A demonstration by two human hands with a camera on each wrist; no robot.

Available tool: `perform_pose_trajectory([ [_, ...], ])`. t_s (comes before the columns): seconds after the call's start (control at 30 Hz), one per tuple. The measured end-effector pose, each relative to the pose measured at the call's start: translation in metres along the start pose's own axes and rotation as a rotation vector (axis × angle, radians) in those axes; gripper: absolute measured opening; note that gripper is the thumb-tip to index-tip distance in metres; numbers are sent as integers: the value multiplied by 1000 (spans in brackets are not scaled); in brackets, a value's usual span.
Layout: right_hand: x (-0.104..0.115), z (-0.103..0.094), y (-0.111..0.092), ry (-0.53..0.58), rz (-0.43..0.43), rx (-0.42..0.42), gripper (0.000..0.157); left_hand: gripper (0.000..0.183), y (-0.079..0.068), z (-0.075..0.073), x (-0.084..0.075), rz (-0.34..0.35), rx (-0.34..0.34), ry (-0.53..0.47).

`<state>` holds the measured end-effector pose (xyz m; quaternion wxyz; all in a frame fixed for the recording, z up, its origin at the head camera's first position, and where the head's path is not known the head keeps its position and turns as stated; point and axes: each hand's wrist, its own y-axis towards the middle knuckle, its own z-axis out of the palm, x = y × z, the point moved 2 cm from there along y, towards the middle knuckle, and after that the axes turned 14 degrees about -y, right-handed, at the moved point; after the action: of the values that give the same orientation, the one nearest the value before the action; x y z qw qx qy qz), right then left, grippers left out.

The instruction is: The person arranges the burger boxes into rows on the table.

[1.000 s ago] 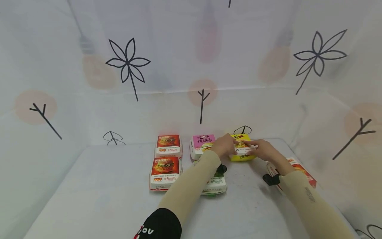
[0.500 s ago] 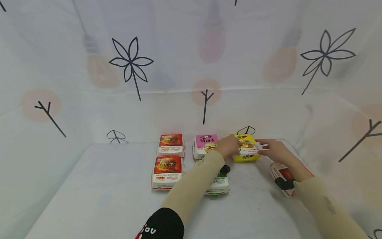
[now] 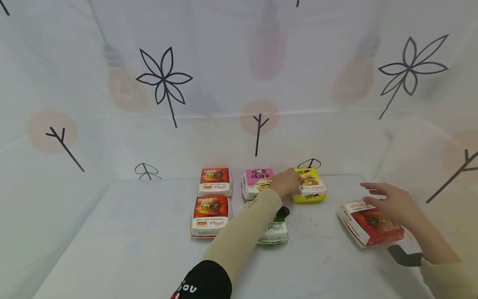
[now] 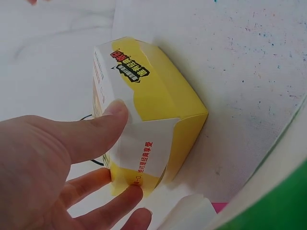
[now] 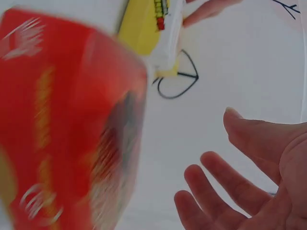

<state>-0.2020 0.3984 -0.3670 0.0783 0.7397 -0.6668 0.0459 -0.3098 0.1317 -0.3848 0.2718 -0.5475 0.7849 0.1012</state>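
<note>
A yellow and white burger box [image 3: 310, 189] sits at the back right of the table. My left hand [image 3: 287, 182] touches its left side; in the left wrist view the thumb [image 4: 116, 111] lies against an upper edge and the fingertips [image 4: 135, 188] meet the side wall. Over the far right corner of a red and white burger box [image 3: 375, 226], my right hand [image 3: 396, 205] reaches with fingers spread and nothing between them. That box lies turned at an angle near the table's right edge. In the right wrist view the red box [image 5: 72, 120] is blurred, left of the hand.
Two red burger boxes [image 3: 214, 179] stand front to back left of centre. A pink-topped box [image 3: 255, 178] is behind a green and white box [image 3: 274, 232] partly covered by my left arm. A patterned white cloth [image 3: 209, 141] hangs behind the white table [image 3: 130, 241].
My right hand has let go of the yellow box and moved right and toward me, over the red box. My left hand stays at the yellow box.
</note>
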Motion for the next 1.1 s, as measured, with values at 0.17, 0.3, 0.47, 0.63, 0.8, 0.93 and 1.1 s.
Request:
perform_pose_trajectory([
  [0.17,-26,4,-22,-64,83,-1,66,48,0,1,1,8,-5,-26],
  [0.3,-35,11,-34,-92,124,47,77,49,4,2,5,1,-13,-56],
  [0.47,-38,24,-41,-59,152,147,91,49,7,4,9,0,-16,-55],
  [0.63,-41,32,-44,-10,150,172,84,50,6,3,10,29,-8,-39],
  [0.8,-43,36,-46,19,170,195,85,57,2,-1,10,67,8,-28],
  [0.93,-38,38,-48,25,161,173,84,63,-1,-9,8,90,7,-14],
  [1.1,-26,42,-49,35,131,143,80,62,-7,-17,7,112,13,-53],
])
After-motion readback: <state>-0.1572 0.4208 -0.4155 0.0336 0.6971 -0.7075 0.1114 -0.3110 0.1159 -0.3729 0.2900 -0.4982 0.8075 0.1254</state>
